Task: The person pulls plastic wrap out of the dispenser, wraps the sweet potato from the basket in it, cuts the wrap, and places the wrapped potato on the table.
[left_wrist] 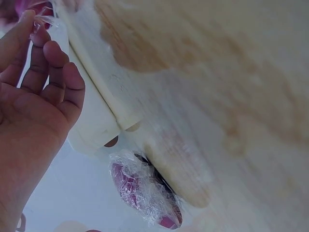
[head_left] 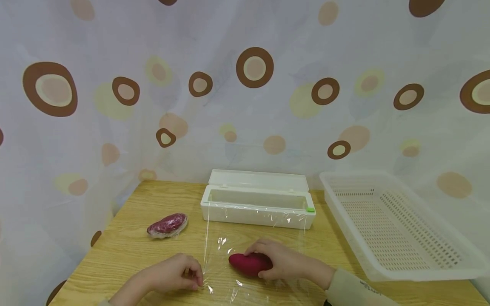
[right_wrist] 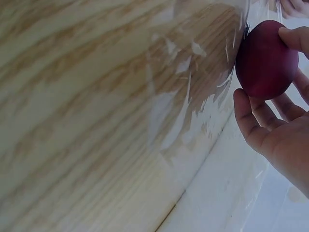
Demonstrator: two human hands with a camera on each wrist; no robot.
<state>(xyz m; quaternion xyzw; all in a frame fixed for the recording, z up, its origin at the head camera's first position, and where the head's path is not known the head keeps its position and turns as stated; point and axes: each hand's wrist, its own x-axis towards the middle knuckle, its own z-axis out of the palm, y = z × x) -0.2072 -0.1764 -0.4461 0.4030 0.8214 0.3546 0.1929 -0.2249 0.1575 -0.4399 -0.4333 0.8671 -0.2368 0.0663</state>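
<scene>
A dark red, smooth sweet potato with a tapered end lies on a sheet of clear cling film spread over the table. My right hand grips it from the right, thumb on the near side and fingers over the far side; the right wrist view shows the sweet potato between thumb and fingers. To its left, my left hand pinches the film's near left edge between thumb and forefinger, the gathered film showing in the left wrist view. The film runs from a white dispenser box with its lid up.
A second sweet potato, wrapped in film, lies on the wooden table at the left. A white perforated basket stands on the right. A patterned curtain hangs behind the table.
</scene>
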